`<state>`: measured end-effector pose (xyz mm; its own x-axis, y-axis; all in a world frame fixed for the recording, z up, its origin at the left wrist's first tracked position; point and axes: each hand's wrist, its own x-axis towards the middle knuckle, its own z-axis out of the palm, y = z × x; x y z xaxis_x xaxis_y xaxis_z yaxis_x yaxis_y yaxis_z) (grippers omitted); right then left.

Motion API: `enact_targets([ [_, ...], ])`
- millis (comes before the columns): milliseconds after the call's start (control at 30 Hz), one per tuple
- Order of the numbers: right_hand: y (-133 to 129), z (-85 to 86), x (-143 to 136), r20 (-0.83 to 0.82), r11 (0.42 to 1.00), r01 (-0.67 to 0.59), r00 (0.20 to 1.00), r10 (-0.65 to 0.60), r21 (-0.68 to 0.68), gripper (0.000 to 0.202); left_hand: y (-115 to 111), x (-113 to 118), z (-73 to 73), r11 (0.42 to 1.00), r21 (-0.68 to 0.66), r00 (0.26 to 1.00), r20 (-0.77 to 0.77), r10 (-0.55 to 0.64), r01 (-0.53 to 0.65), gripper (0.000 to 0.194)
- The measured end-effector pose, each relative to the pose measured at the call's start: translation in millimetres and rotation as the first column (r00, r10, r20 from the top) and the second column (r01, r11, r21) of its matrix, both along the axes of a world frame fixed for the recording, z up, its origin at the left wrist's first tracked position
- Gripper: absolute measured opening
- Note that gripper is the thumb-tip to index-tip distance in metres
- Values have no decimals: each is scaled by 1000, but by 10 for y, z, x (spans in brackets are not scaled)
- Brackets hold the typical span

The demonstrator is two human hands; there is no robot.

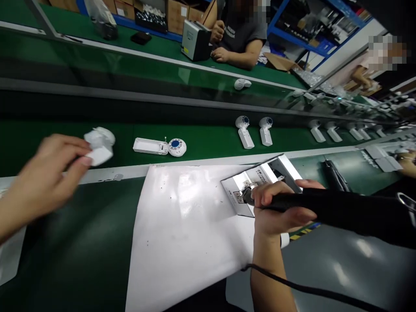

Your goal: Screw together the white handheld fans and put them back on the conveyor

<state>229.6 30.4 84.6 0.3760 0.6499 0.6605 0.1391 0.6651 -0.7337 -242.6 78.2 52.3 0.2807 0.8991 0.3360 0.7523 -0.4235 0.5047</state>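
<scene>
1. Left hand (55,171) has a white plastic piece (100,149) pinched between thumb and fingers, over at the far left by the green belt (208,141).
2. Right hand (276,203) is wrapped around a black corded tool (344,212), nose end right at the silver box (235,184). Can't tell if they touch.
3. Between the hands: white sheet (182,229), plus an opened white unit (151,146) lying on the belt.

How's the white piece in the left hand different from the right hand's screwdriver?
The white piece is pale and short; the electric screwdriver is black and long. The left hand pinches the piece; the right hand wraps around the screwdriver. Both are held.
</scene>
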Motion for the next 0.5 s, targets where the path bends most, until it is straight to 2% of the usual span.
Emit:
enact_targets([
  [33, -49, 14, -25, -19, 998, -60, 998, 60, -20, 55, -136, 286, 37, 996, 67, 999, -3, -53, 54, 22],
  [100, -136, 63, -88, -82, 985, -167, 983, 163, -46, 54, -417, 909, 35, 939, 87, 942, -61, -329, 333, 16],
  [133, -168, 91, -126, -115, 978, -203, 974, 197, -45, 55, -543, 1219, -3, 875, 90, 879, -90, -468, 475, 18],
  [167, -188, 117, -169, -142, 973, -228, 965, 220, -42, 56, -648, 1509, -61, 821, 54, 820, -128, -558, 568, 21],
  [200, -196, 138, -217, -164, 969, -244, 958, 234, -39, 56, -728, 1765, -134, 738, 83, 739, -171, -652, 670, 20],
  [267, -175, 152, -323, -175, 965, -260, 953, 249, -45, 56, -812, 2145, -300, 595, 139, 609, -257, -750, 792, 15],
  [300, -149, 141, -381, -167, 962, -269, 951, 258, -47, 55, -824, 2267, -380, 556, 156, 576, -289, -765, 816, 13],
  [333, -116, 118, -440, -155, 958, -281, 950, 271, -46, 53, -824, 2349, -452, 550, 156, 570, -303, -764, 821, 14],
  [433, -7, -4, -609, -129, 943, -327, 939, 319, -54, 51, -807, 2433, -595, 606, 135, 617, -273, -738, 784, 23],
  [500, 50, -97, -696, -130, 932, -356, 929, 345, -69, 52, -809, 2433, -630, 607, 141, 623, -235, -747, 782, 24],
])
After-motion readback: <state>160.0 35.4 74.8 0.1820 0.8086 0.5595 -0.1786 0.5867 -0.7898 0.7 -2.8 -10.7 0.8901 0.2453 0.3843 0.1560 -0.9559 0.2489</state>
